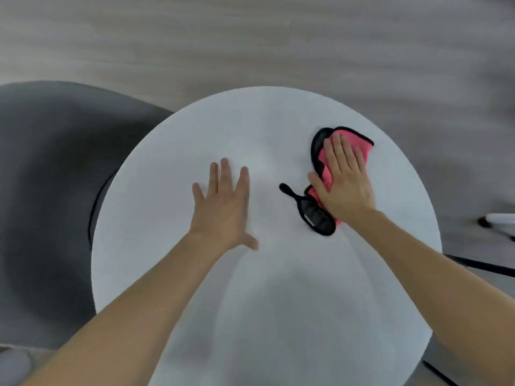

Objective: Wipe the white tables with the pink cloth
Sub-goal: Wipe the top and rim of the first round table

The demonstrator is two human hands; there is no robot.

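A round white table (267, 288) fills the middle of the view. The pink cloth (362, 144), edged and backed in black, lies folded on the table's right half. My right hand (344, 179) presses flat on it with straight fingers, covering most of its middle. A black loop of the cloth sticks out to the left of that hand. My left hand (223, 207) rests flat on the bare tabletop near the centre, fingers spread, apart from the cloth.
A dark grey chair (50, 190) stands close against the table's left edge. Grey wood-look floor (250, 45) lies beyond the table. A white object on black legs (498, 220) shows at the right edge, with thin black bars below it.
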